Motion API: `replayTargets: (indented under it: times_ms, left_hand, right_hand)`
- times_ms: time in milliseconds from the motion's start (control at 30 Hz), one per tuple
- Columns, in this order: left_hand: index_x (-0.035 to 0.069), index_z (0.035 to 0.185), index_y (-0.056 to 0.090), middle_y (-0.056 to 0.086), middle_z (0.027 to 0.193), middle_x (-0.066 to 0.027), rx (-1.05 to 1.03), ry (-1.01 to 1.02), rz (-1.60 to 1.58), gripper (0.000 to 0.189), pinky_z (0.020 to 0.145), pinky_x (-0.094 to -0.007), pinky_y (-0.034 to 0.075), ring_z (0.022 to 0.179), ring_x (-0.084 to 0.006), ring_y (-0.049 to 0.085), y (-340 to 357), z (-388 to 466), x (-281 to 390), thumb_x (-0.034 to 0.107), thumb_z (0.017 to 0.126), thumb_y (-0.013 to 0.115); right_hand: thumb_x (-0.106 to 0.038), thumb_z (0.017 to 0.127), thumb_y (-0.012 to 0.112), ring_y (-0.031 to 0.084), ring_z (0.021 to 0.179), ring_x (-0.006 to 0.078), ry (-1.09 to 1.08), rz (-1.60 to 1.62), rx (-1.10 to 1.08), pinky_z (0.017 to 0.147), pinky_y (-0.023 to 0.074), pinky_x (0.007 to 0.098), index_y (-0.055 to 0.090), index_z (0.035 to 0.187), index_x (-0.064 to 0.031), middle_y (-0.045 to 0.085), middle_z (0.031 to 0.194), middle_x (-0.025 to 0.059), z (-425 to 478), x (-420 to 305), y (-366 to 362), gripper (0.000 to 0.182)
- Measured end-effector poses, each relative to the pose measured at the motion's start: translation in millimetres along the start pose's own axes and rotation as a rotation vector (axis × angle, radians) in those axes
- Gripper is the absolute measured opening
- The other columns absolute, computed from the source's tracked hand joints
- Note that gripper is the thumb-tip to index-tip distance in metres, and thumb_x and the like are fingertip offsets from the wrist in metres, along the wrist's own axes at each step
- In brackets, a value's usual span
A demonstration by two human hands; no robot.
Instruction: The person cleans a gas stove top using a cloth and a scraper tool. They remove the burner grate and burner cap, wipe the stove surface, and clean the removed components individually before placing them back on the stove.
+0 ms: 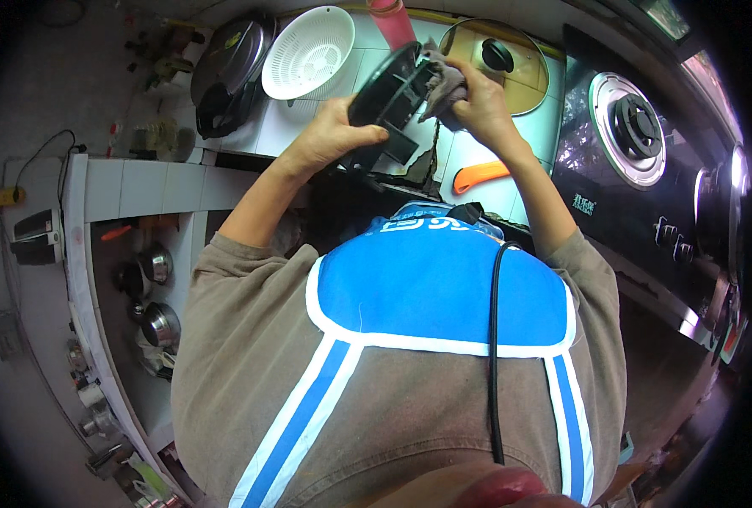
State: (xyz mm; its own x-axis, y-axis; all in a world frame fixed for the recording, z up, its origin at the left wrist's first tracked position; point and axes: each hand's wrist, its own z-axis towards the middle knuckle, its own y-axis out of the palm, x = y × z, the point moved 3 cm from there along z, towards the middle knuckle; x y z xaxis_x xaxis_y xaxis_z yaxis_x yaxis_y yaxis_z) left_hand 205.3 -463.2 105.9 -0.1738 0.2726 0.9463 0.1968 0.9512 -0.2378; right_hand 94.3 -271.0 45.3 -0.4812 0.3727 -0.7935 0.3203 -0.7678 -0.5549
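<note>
Over the tiled counter (265, 130), my left hand (336, 134) grips a black plastic part (385, 95) with ribs and hollow sections on its near side. Its thumb lies along the part's lower edge. My right hand (487, 105) holds a crumpled grey-brown cloth (444, 89) against the part's right end. The part is tilted, and its far side is hidden. Below my right wrist lies an orange handle (479, 176), partly covered by the forearm. A glass lid (528, 82) with a black knob rests behind that hand.
Along the back stand a black electric appliance (233, 73), a white plastic colander (309, 54) and a pink bottle (393, 25). A black gas hob (579, 152) is at the right. Steel pots (160, 324) sit on a lower left shelf. Broken tile (423, 168) marks the counter's front edge.
</note>
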Motion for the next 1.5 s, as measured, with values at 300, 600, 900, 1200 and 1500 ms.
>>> replayTargets:
  times_ms: [300,600,900,1200,1500]
  left_hand:
    - [0.004,0.124,0.050,0.063,0.094,-0.0179,0.034,0.360,0.858,0.058,0.069,-0.0382,0.049,0.079,-0.0325,0.063,43.7,1.8,-51.3,0.006,0.069,0.068]
    - [0.008,0.121,0.048,0.059,0.080,-0.0126,-0.041,0.391,1.000,0.056,0.066,-0.0393,0.048,0.071,-0.0307,0.060,65.6,3.2,-78.5,0.020,0.072,0.072]
    - [0.003,0.108,0.061,0.068,0.091,-0.0116,0.211,0.261,0.329,0.022,0.072,-0.0296,0.050,0.084,-0.0187,0.064,-7.3,-35.8,-23.0,0.009,0.088,0.054]
    - [-0.007,0.105,0.057,0.066,0.093,-0.0193,0.793,0.271,-0.439,0.023,0.076,-0.0360,0.055,0.085,-0.0252,0.066,-77.1,-149.7,-23.1,0.009,0.090,0.050]
    - [-0.008,0.106,0.054,0.066,0.092,-0.0192,0.996,0.140,-0.388,0.021,0.074,-0.0344,0.056,0.081,-0.0251,0.067,-59.7,-156.5,-76.9,0.005,0.090,0.050]
  right_hand:
    - [-0.038,0.093,0.044,0.057,0.098,0.0187,0.569,1.069,-0.463,0.084,0.0470,0.0325,0.048,0.120,-0.0012,0.055,0.111,0.0123,-30.7,79.9,42.4,0.046]
    - [-0.038,0.093,0.047,0.057,0.080,0.0126,0.628,0.797,0.009,0.070,0.0460,0.0249,0.055,0.112,-0.0014,0.063,0.092,0.0073,-39.7,108.4,73.6,0.042]
    - [-0.037,0.093,0.043,0.058,0.081,0.0440,0.311,-0.069,0.097,0.071,0.0455,0.0452,0.059,0.099,-0.0027,0.060,0.082,0.0273,-40.2,113.3,62.6,0.038]
    - [-0.025,0.097,0.033,0.059,0.071,0.0412,0.045,-0.583,0.175,0.061,0.0455,0.0493,0.059,0.091,-0.0034,0.061,0.075,0.0216,-35.1,124.7,56.2,0.034]
    - [-0.035,0.098,0.024,0.061,0.069,0.0289,0.891,1.017,0.575,0.063,0.0502,0.0413,0.053,0.094,-0.0049,0.061,0.081,0.0127,-18.3,259.4,44.6,0.041]
